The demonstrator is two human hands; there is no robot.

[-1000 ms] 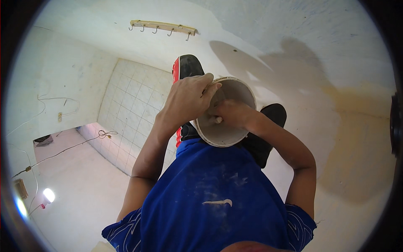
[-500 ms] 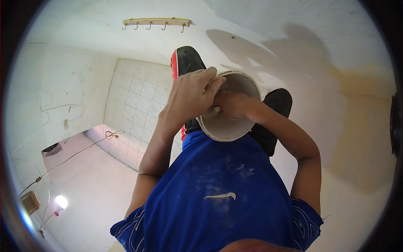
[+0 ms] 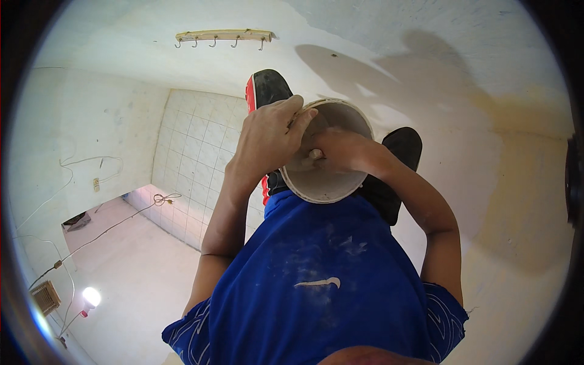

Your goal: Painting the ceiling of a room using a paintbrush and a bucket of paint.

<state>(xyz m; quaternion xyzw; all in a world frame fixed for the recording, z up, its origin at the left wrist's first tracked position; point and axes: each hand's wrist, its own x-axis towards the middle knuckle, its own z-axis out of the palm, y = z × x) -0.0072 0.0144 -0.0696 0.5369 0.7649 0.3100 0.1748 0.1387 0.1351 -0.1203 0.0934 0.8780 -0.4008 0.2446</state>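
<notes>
A round, off-white bucket [image 3: 350,117], its inside smeared with pale residue, sits tilted between my legs, just past the hem of my dusty blue shirt. My left hand [image 3: 272,135] is closed over the bucket's left rim, with the thumb on the inner side. My right hand [image 3: 345,149] reaches down into the bucket from the right, its fingers curled. A pale stub [image 3: 316,154] pokes out of that fist; the rest of what it grips is hidden by the hand.
A wooden rack with metal hooks [image 3: 225,36] hangs on the wall ahead. To the left are a tiled wall [image 3: 198,137], a cable with a coiled end [image 3: 163,199], a lit bulb [image 3: 91,297] and a small wicker-like frame [image 3: 46,297]. Damp-looking yellow patches mark the right wall.
The bucket and both hands sit slightly farther left in the picture. Both hands keep their hold, and the right one stays inside the bucket.
</notes>
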